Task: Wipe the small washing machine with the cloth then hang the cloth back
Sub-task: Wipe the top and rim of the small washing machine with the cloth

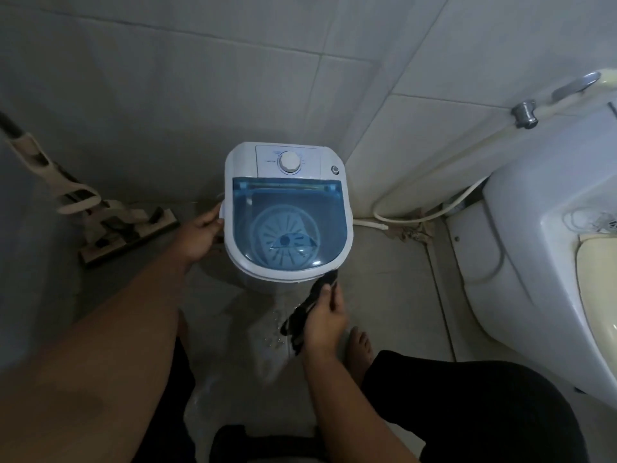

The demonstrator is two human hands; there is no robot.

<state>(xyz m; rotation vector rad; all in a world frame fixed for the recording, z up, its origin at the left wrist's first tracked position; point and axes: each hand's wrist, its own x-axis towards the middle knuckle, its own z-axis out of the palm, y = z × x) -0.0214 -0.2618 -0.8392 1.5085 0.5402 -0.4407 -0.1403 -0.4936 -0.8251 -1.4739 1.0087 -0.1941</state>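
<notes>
Fingers of the left hand (pixel 200 235) curl on the small white washing machine with blue translucent lid (pixel 287 215), probably steadying it, while the right hand (pixel 325 324) grips the dark bunched cloth (pixel 309 307) at its front rim, apparently for wiping.

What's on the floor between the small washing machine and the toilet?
In the head view, a pale hose loops across the floor between the washing machine and the toilet, with brownish debris beside it near the wall.
</notes>
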